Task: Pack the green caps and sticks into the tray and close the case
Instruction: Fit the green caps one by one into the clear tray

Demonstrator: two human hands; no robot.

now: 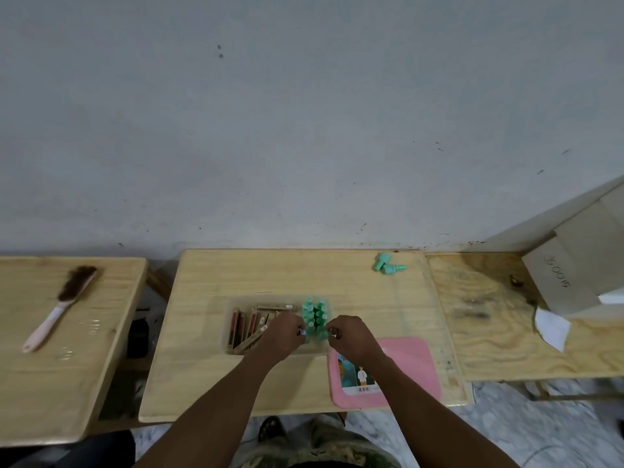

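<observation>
Left hand (pixel 283 336) and right hand (pixel 349 336) each pinch one piece (pixel 303 331) (blurred); two green caps (pixel 388 265) lie apart.

Bare forearms (pixel 236 400) fill the lower centre of the frame, ending in the left hand (pixel 283 336) and right hand (pixel 351 336). At the bottom edge between them show camouflage trousers (pixel 317 447), patched green and brown, and one dark shoe (pixel 270 428)

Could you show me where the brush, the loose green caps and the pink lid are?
brush (pixel 60 309), head view, middle of its length.
loose green caps (pixel 383 261), head view, left cap's body.
pink lid (pixel 410 364), head view, bare pink surface.
</observation>
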